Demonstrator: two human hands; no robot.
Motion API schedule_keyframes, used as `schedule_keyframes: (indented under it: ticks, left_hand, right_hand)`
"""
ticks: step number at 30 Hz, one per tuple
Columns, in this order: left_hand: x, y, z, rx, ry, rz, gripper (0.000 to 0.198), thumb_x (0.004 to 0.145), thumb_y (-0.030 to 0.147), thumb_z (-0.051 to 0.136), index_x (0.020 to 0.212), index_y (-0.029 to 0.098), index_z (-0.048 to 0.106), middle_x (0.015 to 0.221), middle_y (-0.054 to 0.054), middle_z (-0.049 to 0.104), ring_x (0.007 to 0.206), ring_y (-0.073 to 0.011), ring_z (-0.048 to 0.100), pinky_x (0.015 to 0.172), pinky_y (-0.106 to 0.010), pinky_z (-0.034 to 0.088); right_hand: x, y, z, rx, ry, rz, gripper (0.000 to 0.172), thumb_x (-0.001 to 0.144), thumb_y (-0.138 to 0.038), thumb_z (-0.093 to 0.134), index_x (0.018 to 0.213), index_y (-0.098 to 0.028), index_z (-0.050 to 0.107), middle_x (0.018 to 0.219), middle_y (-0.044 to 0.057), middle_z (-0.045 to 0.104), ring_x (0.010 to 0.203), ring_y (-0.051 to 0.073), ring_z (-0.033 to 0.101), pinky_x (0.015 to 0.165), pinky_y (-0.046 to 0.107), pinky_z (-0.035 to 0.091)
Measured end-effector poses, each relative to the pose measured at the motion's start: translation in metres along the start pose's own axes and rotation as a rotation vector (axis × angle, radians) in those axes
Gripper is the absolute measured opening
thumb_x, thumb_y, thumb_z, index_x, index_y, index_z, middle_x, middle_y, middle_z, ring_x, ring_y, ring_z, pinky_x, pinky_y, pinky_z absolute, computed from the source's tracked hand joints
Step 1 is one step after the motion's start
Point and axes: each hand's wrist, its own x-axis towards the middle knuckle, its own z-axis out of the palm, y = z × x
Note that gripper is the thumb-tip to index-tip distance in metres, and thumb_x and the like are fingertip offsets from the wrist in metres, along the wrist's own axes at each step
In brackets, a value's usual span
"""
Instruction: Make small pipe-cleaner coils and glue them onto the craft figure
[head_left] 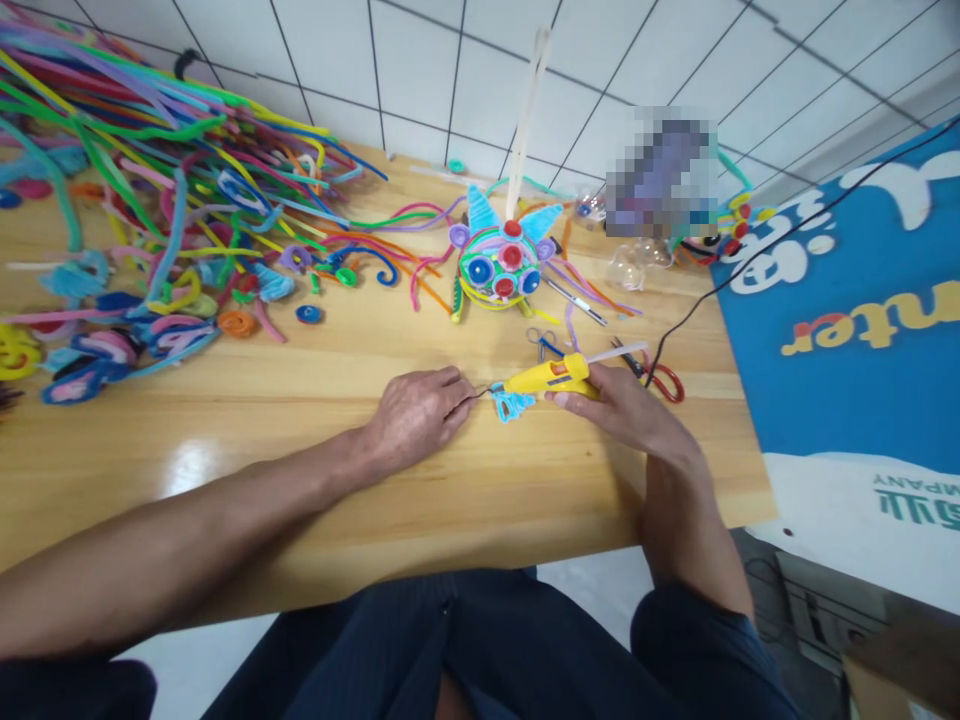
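My right hand [630,405] is wrapped round a yellow hot glue gun [546,374], with a pale glue stick [619,352] poking out of its back. The gun's nozzle points left, over a small light-blue coiled pipe-cleaner piece [513,404] on the table. My left hand [421,415] rests on the wood, its fingertips pinched on a thin dark wire [482,392] that runs to the blue piece. Beyond the hands stands a round pipe-cleaner figure [491,262] with two blue pointed ears and red and blue discs.
Red-handled scissors [666,382] and small pliers [541,343] lie by the glue gun. A black cord [739,270] crosses a blue sign board [832,330] at right. Many coloured pipe cleaners [187,130] pile up at left. A tiled wall [420,70] stands behind the wooden table [300,540].
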Motion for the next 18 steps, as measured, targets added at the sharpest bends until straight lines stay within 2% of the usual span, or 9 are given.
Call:
schedule_keyframes:
  ticks: [3,7,12,18]
  left_hand:
    - [0.0,0.0,0.0,0.002,-0.007,0.0,0.03,0.105,0.028,0.049,0.096,0.018,0.076,0.09,-0.006,0.074,0.077,-0.0183,0.069,0.064,-0.029,0.049]
    - [0.0,0.0,-0.001,0.01,-0.028,-0.012,0.03,0.106,0.029,0.049,0.098,0.018,0.076,0.091,-0.006,0.074,0.077,-0.0185,0.069,0.065,-0.029,0.05]
    - [0.001,0.001,-0.002,0.025,-0.042,-0.007,0.031,0.106,0.029,0.047,0.097,0.018,0.075,0.091,-0.006,0.074,0.079,-0.0191,0.07,0.066,-0.029,0.05]
    - [0.001,0.001,-0.001,0.045,-0.039,-0.01,0.031,0.106,0.027,0.047,0.096,0.018,0.075,0.09,-0.006,0.073,0.079,-0.0186,0.069,0.066,-0.029,0.049]
  right_hand:
    - [0.0,0.002,0.0,0.079,0.003,0.002,0.04,0.091,-0.063,0.066,0.096,-0.024,0.068,0.079,0.005,0.065,0.076,0.025,0.057,0.066,0.035,0.041]
    - [-0.001,0.005,0.001,0.172,0.006,0.036,0.042,0.087,-0.064,0.071,0.101,-0.025,0.071,0.083,0.006,0.07,0.081,0.028,0.061,0.066,0.036,0.044]
    - [0.0,0.008,0.0,0.201,-0.008,0.056,0.045,0.084,-0.066,0.074,0.099,-0.024,0.072,0.081,0.005,0.069,0.079,0.026,0.06,0.064,0.035,0.043]
    - [0.002,0.012,-0.005,0.233,-0.036,0.055,0.04,0.086,-0.062,0.074,0.092,-0.022,0.07,0.075,0.001,0.064,0.069,0.019,0.054,0.059,0.03,0.037]
